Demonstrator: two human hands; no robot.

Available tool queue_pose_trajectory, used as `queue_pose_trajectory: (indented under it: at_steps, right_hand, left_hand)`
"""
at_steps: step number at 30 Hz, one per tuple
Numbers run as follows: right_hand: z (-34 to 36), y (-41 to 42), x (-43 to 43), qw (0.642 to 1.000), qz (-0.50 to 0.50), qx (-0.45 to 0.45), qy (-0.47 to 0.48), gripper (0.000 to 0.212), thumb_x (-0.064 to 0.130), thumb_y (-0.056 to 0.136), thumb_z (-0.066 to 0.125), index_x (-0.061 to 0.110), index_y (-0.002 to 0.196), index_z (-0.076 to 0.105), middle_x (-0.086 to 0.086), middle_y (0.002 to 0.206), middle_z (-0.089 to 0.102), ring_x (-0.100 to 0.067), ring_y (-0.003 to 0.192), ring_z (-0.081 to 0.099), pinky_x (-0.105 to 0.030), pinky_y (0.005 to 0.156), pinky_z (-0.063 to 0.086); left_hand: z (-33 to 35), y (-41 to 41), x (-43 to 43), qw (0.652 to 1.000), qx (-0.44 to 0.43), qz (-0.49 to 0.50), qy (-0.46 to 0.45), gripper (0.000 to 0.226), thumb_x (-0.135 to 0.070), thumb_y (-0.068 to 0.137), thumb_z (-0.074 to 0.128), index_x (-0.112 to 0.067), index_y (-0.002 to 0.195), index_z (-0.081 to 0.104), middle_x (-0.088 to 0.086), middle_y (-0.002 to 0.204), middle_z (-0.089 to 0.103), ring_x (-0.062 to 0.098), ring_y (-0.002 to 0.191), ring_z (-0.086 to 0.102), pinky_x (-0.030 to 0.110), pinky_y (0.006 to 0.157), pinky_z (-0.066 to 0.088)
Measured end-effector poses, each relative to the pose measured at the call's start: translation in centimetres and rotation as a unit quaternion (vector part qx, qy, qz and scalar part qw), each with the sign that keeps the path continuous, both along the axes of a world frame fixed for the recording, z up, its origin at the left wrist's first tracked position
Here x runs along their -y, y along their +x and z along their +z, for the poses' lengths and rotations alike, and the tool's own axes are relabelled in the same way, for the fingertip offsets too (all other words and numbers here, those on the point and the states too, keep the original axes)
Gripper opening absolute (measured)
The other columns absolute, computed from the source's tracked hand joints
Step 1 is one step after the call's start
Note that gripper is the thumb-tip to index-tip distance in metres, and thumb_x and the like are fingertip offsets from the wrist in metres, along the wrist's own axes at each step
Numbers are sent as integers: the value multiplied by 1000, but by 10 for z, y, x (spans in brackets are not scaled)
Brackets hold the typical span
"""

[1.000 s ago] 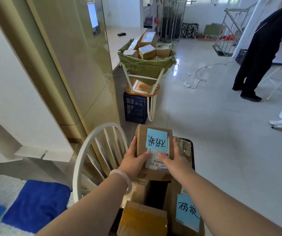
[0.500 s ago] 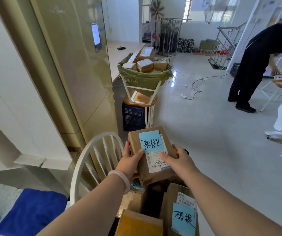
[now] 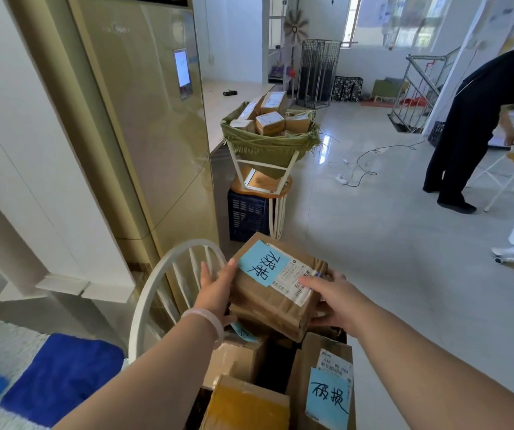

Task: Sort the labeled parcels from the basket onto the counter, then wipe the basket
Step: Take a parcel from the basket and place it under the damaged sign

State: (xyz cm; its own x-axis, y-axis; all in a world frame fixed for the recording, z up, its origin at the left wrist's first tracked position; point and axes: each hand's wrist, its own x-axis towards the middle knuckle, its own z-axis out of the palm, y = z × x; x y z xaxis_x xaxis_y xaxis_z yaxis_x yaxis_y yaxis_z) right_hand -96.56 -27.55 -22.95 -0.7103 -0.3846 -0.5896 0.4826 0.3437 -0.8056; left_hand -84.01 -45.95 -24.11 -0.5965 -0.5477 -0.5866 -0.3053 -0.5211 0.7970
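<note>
While both hands grasp it from opposite sides, the parcel (image 3: 259, 305) is held tilted just above the other boxes, its top face towards the camera. The left hand (image 3: 215, 293), a pale band (image 3: 206, 318) on its wrist, presses against the parcel's left side with the thumb hooked over the top edge beside a blue handwritten label (image 3: 262, 263). The right hand (image 3: 331, 302) holds the right end, its thumb lying across the white shipping label (image 3: 296, 277) and its fingers curled under the lower edge.

Directly beneath, more boxes stand packed together: a second labeled parcel (image 3: 324, 389) with its own blue note at the right, a yellowish box (image 3: 243, 405) nearest the camera, and a plain brown box (image 3: 237, 358) under the left wrist. Of the basket (image 3: 276, 364) holding them, only the dark inside shows between the boxes.

Just left of the left hand curves a white chair back (image 3: 168, 293), and a blue cloth (image 3: 63, 377) lies at the lower left. A tall gold cabinet unit (image 3: 144, 135) stands behind the chair. Beyond it runs the pale worktop (image 3: 227, 103). Beside the worktop, a green-lined basket (image 3: 268, 147) full of small boxes (image 3: 269, 122) sits on an upturned stool (image 3: 262, 184) over a dark blue crate (image 3: 246, 215). At the far right, a person in black (image 3: 473, 119) bends over, and a cable (image 3: 364, 159) trails across the shiny floor.
</note>
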Motion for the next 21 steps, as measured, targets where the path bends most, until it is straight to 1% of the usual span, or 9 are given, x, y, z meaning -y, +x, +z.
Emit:
queue_pose_trajectory:
  at_steps: [4,7,9,10,13,16,17,19,21]
  right_hand:
    - [4,0,-3,999,35,-18,23,87,27,79,81,34,149,29,-10,105,72,-28,91,72,-49,72,61]
    - [6,4,1,999,18,-29,23,110,45,64,88,37,152,23,-10,112,70,-29,92,72,-50,72,61]
    - [2,5,5,999,-2,-34,11,137,66,33,91,42,149,23,-11,128,63,-33,106,67,-53,76,60]
    - [1,6,7,999,-11,-35,4,143,71,25,89,44,149,23,-11,139,55,-34,114,62,-56,80,59]
    - [7,17,13,999,-23,-23,-25,130,60,49,84,41,154,10,-11,157,32,-37,128,51,-58,97,50]
    - [5,24,21,996,-41,32,-68,127,50,57,83,42,153,1,-16,154,35,-40,128,50,-60,99,47]
    - [4,27,24,994,-43,48,-84,124,48,56,85,41,152,6,-16,150,40,-39,126,52,-60,99,47]
    - [3,33,31,993,-24,62,-96,108,49,54,86,29,144,31,-13,139,53,-35,120,57,-56,97,50]
    - [1,37,36,994,-13,63,-89,107,56,48,89,23,139,43,-8,127,61,-31,114,60,-50,92,55]
  left_hand:
    - [6,11,0,998,30,-55,24,69,-50,81,76,-36,142,47,6,124,62,30,112,60,56,93,54]
    - [9,13,-7,999,13,-38,26,49,-44,87,72,-29,131,56,6,106,72,27,100,68,50,90,58]
    - [10,12,-12,1000,2,2,19,41,-45,92,66,-31,130,55,4,103,71,23,94,67,45,86,59]
    - [11,12,-15,999,-3,26,22,41,-46,94,63,-32,131,54,3,104,69,23,94,66,44,86,59]
    - [11,9,-22,994,-14,99,39,47,-50,96,57,-38,141,46,3,114,64,25,103,61,48,91,57]
    - [12,3,-33,990,-26,138,27,50,-49,100,51,-50,147,34,-1,125,57,26,113,57,50,96,53]
    - [12,0,-38,989,-28,140,21,52,-48,100,49,-54,148,29,-1,129,56,28,116,56,50,97,52]
    - [11,-4,-47,992,-26,127,10,57,-51,100,47,-60,148,18,-1,135,53,30,121,55,52,97,52]
    - [8,-6,-55,994,-25,102,11,62,-54,99,46,-63,147,8,-2,139,51,31,124,53,55,94,53]
